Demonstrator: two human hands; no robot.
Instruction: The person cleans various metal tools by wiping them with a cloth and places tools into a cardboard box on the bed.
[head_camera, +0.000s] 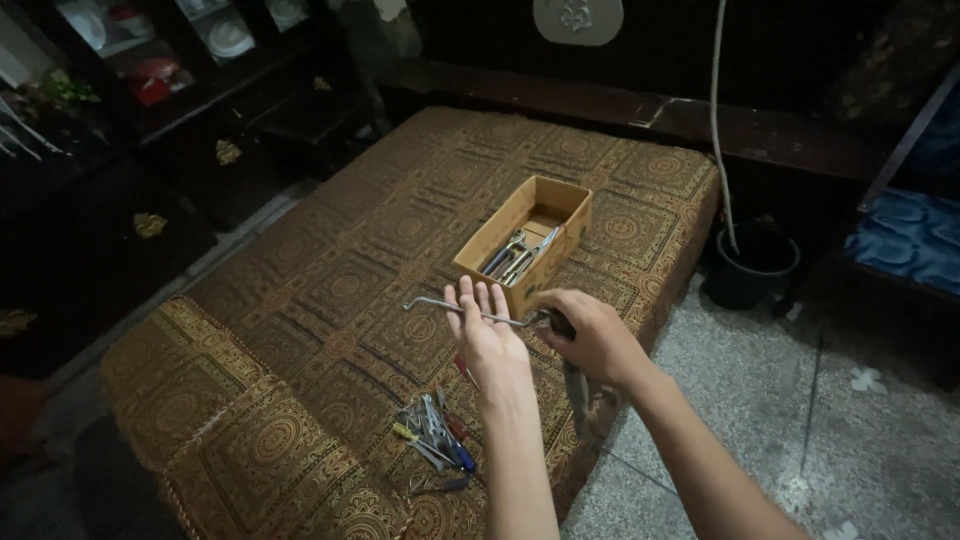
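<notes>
A long thin metal rod tool (440, 306) with a bent end lies across my left hand (482, 330), whose palm faces up with the fingers spread. My right hand (590, 335) grips the rod's right end together with a dark grey rag (585, 395) that hangs down from it. Both hands hover over the patterned brown bed (300, 330). Just beyond them stands an open cardboard box (530, 225) with several metal tools inside. A pile of screwdrivers and small tools (432, 432) lies on the bed below my left forearm.
A black bucket (752, 265) stands on the tiled floor (800, 430) right of the bed, with a white hose (718, 120) running into it. Dark cabinets with shelves (150, 80) line the left side. A blue-covered surface (915, 235) is at the far right.
</notes>
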